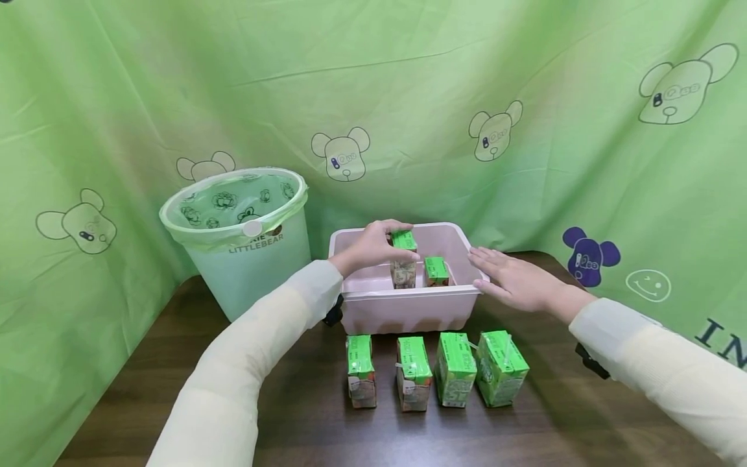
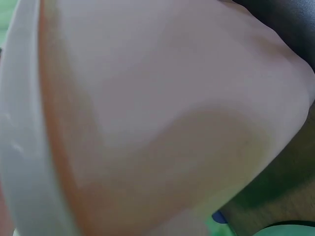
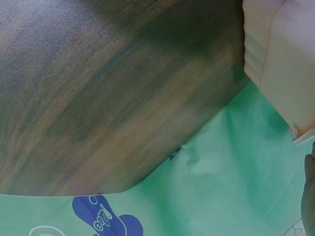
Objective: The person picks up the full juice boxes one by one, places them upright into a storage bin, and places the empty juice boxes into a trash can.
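In the head view my left hand (image 1: pixel 373 248) reaches over the pink plastic tub (image 1: pixel 408 312) and grips a drink carton (image 1: pixel 403 272) with a green top, fingers behind it and thumb in front. A second green-topped carton (image 1: pixel 436 271) is inside the tub, right of the gripped one. My right hand (image 1: pixel 516 280) is at the tub's right rim, its fingers extended along the edge. The tub's wall (image 2: pixel 167 98) fills most of the left wrist view, hiding the left hand there. In the right wrist view, part of the right hand (image 3: pixel 309 196) shows beside the tub (image 3: pixel 290 64).
Several green-topped cartons (image 1: pixel 456 370) stand in a row on the dark wooden table (image 1: pixel 315 415) in front of the tub. A mint-green trash bin (image 1: pixel 265 272) with a patterned liner stands to its left. Behind hangs a green curtain (image 1: pixel 408 84) with bear prints.
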The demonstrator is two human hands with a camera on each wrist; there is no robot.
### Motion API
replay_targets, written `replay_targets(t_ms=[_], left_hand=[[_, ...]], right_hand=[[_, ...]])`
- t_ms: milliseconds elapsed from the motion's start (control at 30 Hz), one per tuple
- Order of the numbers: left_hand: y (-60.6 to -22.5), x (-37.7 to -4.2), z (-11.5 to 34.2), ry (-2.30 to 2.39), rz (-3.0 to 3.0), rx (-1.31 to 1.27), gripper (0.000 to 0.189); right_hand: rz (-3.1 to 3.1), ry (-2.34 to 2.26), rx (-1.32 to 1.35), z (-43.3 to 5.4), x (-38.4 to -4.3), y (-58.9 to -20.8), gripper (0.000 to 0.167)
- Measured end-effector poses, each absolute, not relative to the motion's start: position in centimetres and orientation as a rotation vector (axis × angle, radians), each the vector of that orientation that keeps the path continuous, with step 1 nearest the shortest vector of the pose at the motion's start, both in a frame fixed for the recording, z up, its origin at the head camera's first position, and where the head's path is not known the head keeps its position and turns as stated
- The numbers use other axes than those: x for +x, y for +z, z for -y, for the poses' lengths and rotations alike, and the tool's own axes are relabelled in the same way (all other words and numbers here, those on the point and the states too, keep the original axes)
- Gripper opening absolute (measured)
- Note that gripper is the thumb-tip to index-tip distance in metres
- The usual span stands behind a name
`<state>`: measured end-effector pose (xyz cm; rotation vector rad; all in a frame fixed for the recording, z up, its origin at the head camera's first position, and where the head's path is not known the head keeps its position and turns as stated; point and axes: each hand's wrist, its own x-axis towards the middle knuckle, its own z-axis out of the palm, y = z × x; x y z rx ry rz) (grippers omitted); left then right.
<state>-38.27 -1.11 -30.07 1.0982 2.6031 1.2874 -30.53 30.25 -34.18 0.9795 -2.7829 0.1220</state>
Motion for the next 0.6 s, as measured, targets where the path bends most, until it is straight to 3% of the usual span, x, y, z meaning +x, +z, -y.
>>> replay_targets(t_ms=[600], left_hand=[[-31.5,-38.6,0.2,1.213,-2.584,1.053,0.071]], right_hand=[[2.786,0.123,0.973,-30.2,-30.4,-34.1,0.060]])
